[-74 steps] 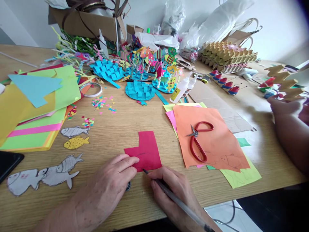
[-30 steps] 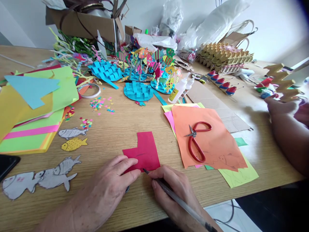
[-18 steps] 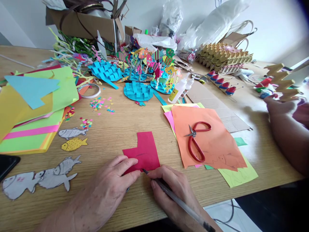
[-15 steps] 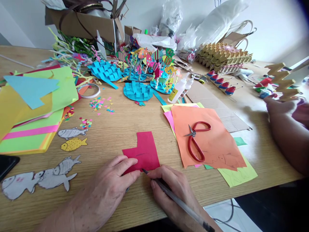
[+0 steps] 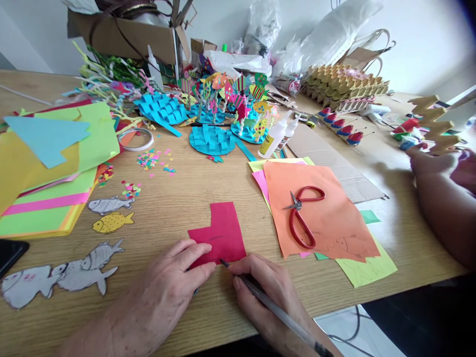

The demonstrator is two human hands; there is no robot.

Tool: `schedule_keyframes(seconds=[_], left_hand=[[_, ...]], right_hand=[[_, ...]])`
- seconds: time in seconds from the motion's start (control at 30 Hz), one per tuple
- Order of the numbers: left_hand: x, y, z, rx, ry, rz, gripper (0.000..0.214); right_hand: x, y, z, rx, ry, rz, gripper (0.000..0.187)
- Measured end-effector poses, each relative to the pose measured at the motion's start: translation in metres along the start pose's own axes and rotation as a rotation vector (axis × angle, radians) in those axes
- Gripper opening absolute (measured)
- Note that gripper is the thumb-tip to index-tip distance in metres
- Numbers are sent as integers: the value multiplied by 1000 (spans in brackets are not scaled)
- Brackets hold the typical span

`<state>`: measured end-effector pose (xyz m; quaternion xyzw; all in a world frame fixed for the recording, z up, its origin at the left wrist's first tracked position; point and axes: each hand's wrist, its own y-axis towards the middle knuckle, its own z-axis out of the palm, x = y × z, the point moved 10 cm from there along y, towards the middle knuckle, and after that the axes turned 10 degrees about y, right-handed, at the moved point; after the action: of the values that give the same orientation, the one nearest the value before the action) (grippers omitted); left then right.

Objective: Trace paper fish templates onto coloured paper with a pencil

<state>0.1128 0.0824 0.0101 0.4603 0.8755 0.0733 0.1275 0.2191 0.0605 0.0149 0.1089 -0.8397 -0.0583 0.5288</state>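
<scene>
An L-shaped piece of red paper (image 5: 225,228) lies on the table before me, with a short dark line drawn across it. My left hand (image 5: 174,280) holds down its lower left part, fingertips and thumb pressed onto the paper. In my right hand (image 5: 266,292) is a pen (image 5: 275,308) with a clear grey barrel, gripped between thumb and fingers. Its tip touches the red paper near the bottom edge, close to my left thumb. Red-handled scissors (image 5: 304,215), blades apart, rest on orange paper (image 5: 330,193) to the right; fish outlines are pencilled on that sheet.
Paper fish cutouts (image 5: 84,272), coloured paper sheets (image 5: 48,198) and a tape roll (image 5: 136,139) lie at left. Glue bottles (image 5: 274,136) and woven blue paper discs (image 5: 211,140) stand further back. At right, another person's arm (image 5: 439,198) reaches over the table near egg-carton pieces (image 5: 433,124).
The pen tip has shifted very slightly on the red paper, and the right fingers with it. My left hand stays in place.
</scene>
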Motion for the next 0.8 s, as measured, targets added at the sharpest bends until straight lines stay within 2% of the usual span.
schedule_keyframes(seconds=[0.53, 0.8], left_hand=[[-2, 1, -4, -9, -6, 23, 51], [-3, 0, -3, -11, 5, 25, 51]], right_hand=[[3, -1, -2, -13, 14, -22, 17], [-2, -2, -3, -29, 4, 12, 15]])
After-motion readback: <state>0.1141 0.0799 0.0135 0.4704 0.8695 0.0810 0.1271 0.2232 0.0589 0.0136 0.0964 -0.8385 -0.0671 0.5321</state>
